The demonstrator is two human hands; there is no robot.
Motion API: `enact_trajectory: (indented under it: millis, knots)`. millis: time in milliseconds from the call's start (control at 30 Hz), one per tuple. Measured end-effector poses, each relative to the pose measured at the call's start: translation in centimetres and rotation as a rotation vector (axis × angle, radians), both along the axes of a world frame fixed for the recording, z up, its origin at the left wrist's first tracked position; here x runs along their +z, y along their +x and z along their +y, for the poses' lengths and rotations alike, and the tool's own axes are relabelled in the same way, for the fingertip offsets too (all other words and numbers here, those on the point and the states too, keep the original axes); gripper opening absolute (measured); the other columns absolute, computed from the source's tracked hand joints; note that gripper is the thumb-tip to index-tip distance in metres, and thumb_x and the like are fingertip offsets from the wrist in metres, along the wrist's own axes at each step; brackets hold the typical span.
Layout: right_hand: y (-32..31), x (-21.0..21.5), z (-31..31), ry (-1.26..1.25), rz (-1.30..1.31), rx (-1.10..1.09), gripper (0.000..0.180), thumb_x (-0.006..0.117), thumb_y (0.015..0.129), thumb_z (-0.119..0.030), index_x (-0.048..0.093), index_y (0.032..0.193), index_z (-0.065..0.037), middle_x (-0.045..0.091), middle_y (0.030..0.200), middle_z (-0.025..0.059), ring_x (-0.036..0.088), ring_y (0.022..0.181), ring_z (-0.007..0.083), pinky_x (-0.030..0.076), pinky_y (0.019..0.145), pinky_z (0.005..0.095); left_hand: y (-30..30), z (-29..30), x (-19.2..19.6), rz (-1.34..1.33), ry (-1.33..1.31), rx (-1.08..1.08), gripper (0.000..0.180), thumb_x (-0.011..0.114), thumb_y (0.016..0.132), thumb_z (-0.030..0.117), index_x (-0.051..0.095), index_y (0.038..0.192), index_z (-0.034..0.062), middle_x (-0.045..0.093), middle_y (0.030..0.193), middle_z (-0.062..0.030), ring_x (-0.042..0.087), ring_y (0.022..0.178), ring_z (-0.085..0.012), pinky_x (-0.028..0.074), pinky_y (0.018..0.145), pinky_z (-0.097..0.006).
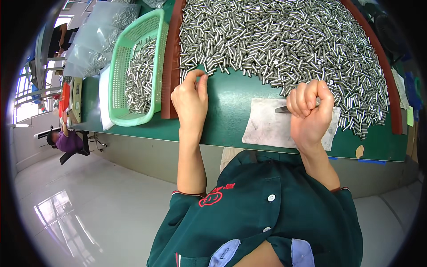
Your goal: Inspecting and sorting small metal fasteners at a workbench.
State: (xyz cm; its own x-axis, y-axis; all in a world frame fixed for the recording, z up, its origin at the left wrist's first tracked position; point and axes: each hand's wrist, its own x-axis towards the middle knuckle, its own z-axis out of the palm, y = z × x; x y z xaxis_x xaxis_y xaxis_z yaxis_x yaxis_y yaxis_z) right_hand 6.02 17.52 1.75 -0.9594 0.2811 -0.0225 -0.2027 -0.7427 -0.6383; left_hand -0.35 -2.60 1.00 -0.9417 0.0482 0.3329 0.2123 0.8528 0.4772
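Where metal pins (275, 40) end, left hand (191, 99) beside them, grip unclear, right hand (312, 112) clenching grey metal piece (281, 109)

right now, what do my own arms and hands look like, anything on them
Your left hand and right hand are bare, with no gloves, rings or watch visible. The forearms are uncovered too, below short dark green sleeves with thin red and white trim at the edge.
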Motion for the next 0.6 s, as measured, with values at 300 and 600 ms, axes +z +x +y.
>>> enact_trajectory:
  millis: [300,600]
  knots:
    - [0.0,-0.1,0.2,0.024,-0.025,-0.007,0.036,0.03,0.088,-0.022,0.03,0.054,-0.009,0.027,0.045,0.0,0.02,0.04,0.007,0.018,0.039,0.0224,0.6,0.5,0.2,-0.408,0.662,-0.193,0.01,0.053,0.081,0.008,0.049,0.074,0.001,0.05,0.067,-0.002,0.039,0.056,-0.0072,0.032,0.046,-0.022]
    - [-0.1,-0.1,0.1,0.016,-0.027,-0.023,0.037,0.031,0.088,-0.023,0.03,0.054,-0.009,0.027,0.044,-0.0004,0.02,0.04,0.0064,0.017,0.039,0.0218,2.1,2.0,-0.5,-0.985,1.626,-0.479,0.008,0.053,0.08,0.004,0.05,0.087,0.003,0.049,0.075,-0.0084,0.03,0.052,-0.004,0.026,0.044,-0.015]
